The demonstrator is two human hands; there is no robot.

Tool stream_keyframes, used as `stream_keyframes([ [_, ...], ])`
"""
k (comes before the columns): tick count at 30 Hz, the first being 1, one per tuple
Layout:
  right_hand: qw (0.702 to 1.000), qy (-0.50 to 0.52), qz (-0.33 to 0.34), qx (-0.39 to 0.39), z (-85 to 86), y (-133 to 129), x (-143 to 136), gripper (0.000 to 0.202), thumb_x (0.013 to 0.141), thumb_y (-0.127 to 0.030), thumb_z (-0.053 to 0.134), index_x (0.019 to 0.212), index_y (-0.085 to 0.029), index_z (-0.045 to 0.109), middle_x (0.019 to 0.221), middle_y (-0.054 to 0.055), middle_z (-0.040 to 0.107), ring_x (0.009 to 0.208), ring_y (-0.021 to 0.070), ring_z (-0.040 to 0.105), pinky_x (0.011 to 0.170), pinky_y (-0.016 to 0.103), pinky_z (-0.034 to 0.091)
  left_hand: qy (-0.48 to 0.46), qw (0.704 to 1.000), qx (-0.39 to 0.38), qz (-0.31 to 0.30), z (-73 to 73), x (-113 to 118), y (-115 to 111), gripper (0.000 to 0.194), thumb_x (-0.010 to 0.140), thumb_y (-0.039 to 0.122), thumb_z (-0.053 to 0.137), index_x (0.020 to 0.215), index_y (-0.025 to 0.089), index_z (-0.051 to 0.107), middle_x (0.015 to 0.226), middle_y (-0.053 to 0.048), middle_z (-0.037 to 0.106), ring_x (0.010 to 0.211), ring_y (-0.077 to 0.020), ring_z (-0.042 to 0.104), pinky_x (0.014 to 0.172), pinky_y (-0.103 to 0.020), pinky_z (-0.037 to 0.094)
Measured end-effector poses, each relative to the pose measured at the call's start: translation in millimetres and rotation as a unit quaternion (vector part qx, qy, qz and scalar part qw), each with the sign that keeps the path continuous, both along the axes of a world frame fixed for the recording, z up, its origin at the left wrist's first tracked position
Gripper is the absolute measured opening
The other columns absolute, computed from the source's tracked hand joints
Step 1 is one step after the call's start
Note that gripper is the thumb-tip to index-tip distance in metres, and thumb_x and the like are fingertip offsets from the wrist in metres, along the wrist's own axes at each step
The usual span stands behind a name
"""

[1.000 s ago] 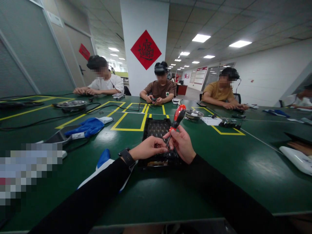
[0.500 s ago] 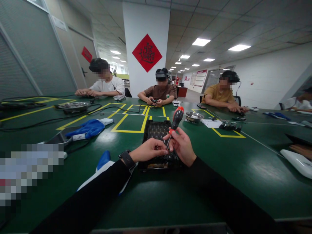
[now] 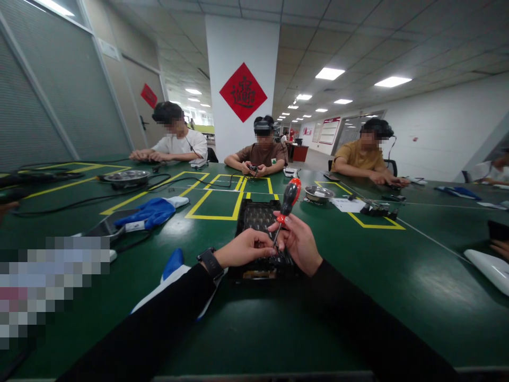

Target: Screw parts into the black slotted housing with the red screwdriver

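Note:
My right hand point(image 3: 300, 239) grips a red and black screwdriver point(image 3: 291, 196) near the base of its handle. The handle leans up and to the right, and the thin metal shaft points down towards my left fingertips. My left hand point(image 3: 244, 248), with a dark watch point(image 3: 210, 262) on its wrist, is closed in a pinch at the screwdriver's tip. Whatever sits between those fingers is too small to make out. Both hands are over an open black case point(image 3: 242, 212) with a patterned inside; they cover much of its middle.
Blue and white gloves point(image 3: 153, 213) lie to the left, and another glove point(image 3: 172, 270) lies partly under my left forearm. Metal bowls point(image 3: 319, 194) stand farther back. Black parts point(image 3: 379, 209) and a paper point(image 3: 347, 205) are at the right. Several people sit around the green table.
The whole scene has shifted slightly down and right in view. Both hands keep their hold, and the screwdriver stays tilted at the left fingertips.

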State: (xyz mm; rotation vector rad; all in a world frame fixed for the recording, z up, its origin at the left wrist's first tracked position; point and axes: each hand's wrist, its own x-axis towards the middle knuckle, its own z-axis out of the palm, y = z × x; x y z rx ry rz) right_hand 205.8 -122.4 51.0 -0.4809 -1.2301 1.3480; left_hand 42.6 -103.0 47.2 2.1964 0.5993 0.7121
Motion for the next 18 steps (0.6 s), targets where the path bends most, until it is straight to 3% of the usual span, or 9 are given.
stream_keyframes([
  [6,1.000,-0.006,-0.017,0.022,-3.3,2.7,-0.9,0.017,0.081,-0.028,0.054,0.090,-0.019,0.043,0.073,-0.001,0.064,0.035,0.0048,0.046,0.035,0.016,0.037,0.005,1.000,-0.004,0.005,-2.0,-0.7,0.9,0.033,0.077,0.040,0.054,0.071,0.009,0.060,0.065,0.000,0.053,0.062,-0.0091,0.045,0.060,-0.020,0.037],
  [12,1.000,0.000,0.011,0.000,-0.5,0.7,0.3,0.025,0.085,-0.031,0.045,0.106,-0.017,0.048,0.080,0.004,0.065,0.040,0.0066,0.050,0.038,0.019,0.041,0.006,1.000,0.005,0.001,-1.7,-0.3,1.4,0.032,0.077,0.039,0.053,0.070,0.009,0.059,0.064,0.000,0.051,0.062,-0.0088,0.045,0.061,-0.019,0.037],
  [18,1.000,-0.012,-0.008,0.002,-0.4,-0.2,-1.7,0.024,0.081,-0.033,0.052,0.100,-0.019,0.046,0.075,0.002,0.065,0.038,0.0051,0.047,0.037,0.017,0.039,0.011,1.000,0.007,-0.007,-1.1,-0.6,0.2,0.032,0.078,0.039,0.053,0.073,0.008,0.061,0.066,0.000,0.054,0.064,-0.0097,0.046,0.063,-0.020,0.038],
])
